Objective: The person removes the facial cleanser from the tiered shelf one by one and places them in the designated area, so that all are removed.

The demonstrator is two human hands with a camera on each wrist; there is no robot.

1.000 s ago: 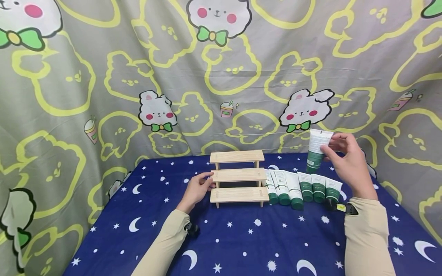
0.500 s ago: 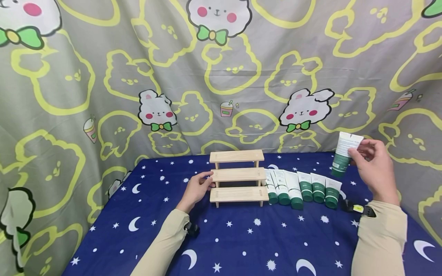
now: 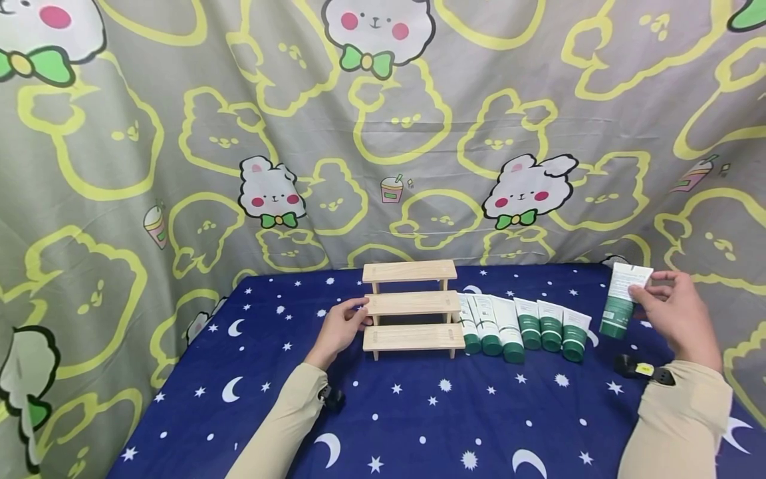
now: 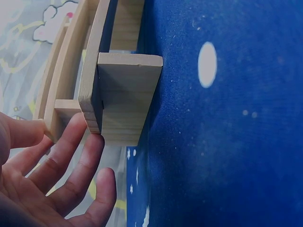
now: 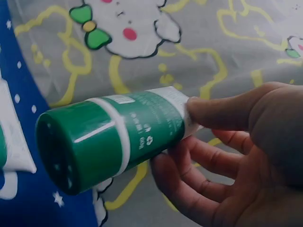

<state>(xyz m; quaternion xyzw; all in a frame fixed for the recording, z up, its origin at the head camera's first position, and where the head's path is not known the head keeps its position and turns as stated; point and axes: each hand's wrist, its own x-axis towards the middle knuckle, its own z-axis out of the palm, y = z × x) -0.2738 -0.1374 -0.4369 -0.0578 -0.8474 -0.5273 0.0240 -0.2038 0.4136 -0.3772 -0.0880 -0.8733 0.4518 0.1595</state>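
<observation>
A three-step wooden display stand (image 3: 413,304) stands on the table. My left hand (image 3: 341,332) is at its left end. In the left wrist view the thumb (image 4: 28,132) meets the end of the middle board, and the curved fingers (image 4: 87,156) reach in below it, one tip against the lowest board. At the right, my right hand (image 3: 679,309) pinches the white upper end of a green-and-white squeeze tube (image 3: 622,299) between thumb and fingers. The tube tilts with its green cap down. In the right wrist view its cap (image 5: 71,151) faces the camera.
Several similar tubes (image 3: 511,332) lie in a row just right of the stand, caps towards me. A dark blue star-and-moon cloth (image 3: 383,419) covers the table. Behind it hangs a grey curtain (image 3: 335,133) with cartoon figures.
My right hand has carried the tube rightward and then lower, away from the row of tubes. The left hand and the wooden stand stay where they were.
</observation>
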